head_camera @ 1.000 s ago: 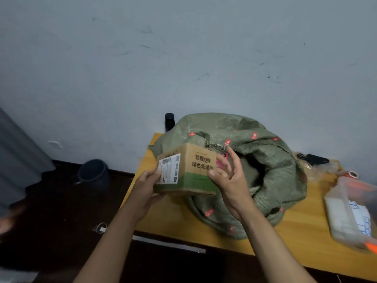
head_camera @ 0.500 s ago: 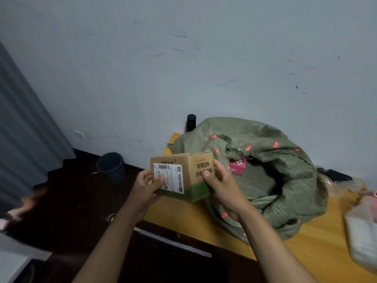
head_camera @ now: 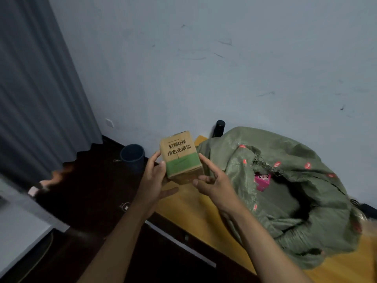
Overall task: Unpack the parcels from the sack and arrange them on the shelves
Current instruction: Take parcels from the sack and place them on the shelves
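Both hands (head_camera: 155, 180) hold a carton (head_camera: 180, 157) printed "软糯Q弹 绿色无添加".

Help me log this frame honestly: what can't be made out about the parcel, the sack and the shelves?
Head view only:
- Shelves: none in frame.
- Green sack: right side cut off by the edge; the dark mouth hides its contents except a pink parcel.
- Cardboard box: only the printed face and one side show; no shipping label in view.
- Left hand and right hand: fingers behind the box are hidden.
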